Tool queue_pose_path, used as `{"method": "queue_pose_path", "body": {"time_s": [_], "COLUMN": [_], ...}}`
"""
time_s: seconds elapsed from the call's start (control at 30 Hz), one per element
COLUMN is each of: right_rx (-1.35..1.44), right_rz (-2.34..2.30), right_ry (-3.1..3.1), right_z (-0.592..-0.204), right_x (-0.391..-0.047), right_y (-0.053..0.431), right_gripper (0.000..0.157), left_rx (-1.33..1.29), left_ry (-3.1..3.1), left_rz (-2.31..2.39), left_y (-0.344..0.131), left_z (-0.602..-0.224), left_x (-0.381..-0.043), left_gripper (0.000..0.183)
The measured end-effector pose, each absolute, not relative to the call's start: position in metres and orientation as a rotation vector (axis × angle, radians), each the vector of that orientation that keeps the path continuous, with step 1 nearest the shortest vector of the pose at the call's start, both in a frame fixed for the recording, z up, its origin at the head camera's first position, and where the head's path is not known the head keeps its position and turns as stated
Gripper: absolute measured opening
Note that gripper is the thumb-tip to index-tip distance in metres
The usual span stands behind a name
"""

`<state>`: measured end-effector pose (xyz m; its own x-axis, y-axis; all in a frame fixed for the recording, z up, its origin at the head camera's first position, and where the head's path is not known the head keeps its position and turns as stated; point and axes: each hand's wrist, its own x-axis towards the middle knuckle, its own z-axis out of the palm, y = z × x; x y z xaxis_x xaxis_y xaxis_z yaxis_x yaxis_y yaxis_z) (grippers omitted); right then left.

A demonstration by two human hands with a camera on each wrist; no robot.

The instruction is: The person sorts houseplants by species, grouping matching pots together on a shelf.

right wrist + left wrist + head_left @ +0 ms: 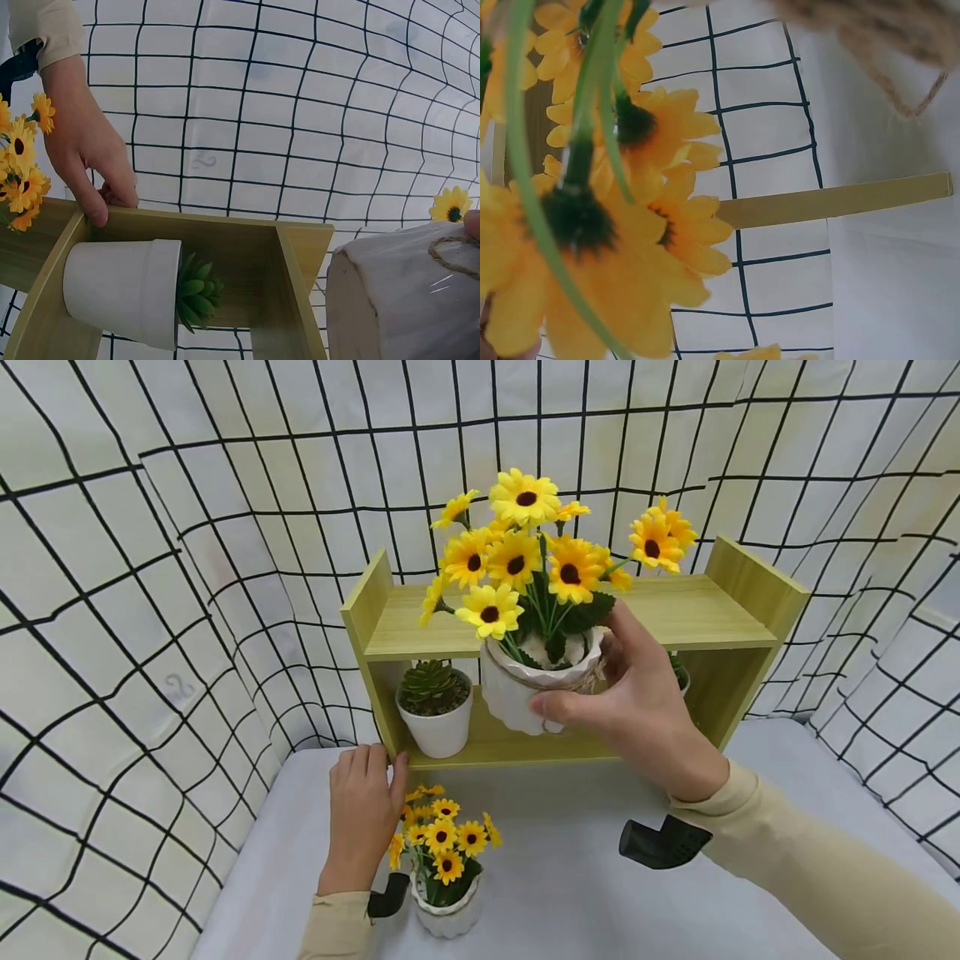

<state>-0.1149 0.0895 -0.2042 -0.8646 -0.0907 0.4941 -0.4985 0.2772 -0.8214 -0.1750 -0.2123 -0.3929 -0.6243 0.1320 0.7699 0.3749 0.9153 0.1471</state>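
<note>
My right hand [648,714] grips a white ceramic flowerpot [513,693] of artificial sunflowers, thumb in front and fingers round the side. The upright pot is held in front of a two-level wooden shelf [705,610], its blooms above the upper board. In the right wrist view the pot's base [352,307] shows at the lower right. My left hand [363,814] holds the shelf's lower left front corner, thumb along the front edge. A second sunflower pot [447,914] stands on the table beside my left wrist; its blooms [577,247] fill much of the left wrist view.
A succulent in a white pot [438,731] stands in the lower shelf compartment at the left. Another potted plant [680,672] at the right is mostly hidden behind my right hand. White walls with a black grid [300,485] surround the white table [555,877].
</note>
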Motion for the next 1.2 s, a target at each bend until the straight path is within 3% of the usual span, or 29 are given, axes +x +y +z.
{"method": "queue_pose_path", "body": {"time_s": [0.5,1.2], "right_rx": [0.488,0.433], "right_rz": [1.726,1.62], "right_ry": [-2.199,-2.492], "right_z": [-0.184,-0.156], "right_x": [-0.142,-0.187], "right_y": [0.079,0.063], "right_gripper": [0.071,0.07], "left_rx": [-0.358,-0.375], "left_ry": [-2.213,-2.164], "left_rz": [-0.344,-0.334], "left_y": [-0.211,-0.212], "left_z": [-0.399,-0.394], "left_x": [-0.174,-0.174], "left_gripper": [0.026,0.026]}}
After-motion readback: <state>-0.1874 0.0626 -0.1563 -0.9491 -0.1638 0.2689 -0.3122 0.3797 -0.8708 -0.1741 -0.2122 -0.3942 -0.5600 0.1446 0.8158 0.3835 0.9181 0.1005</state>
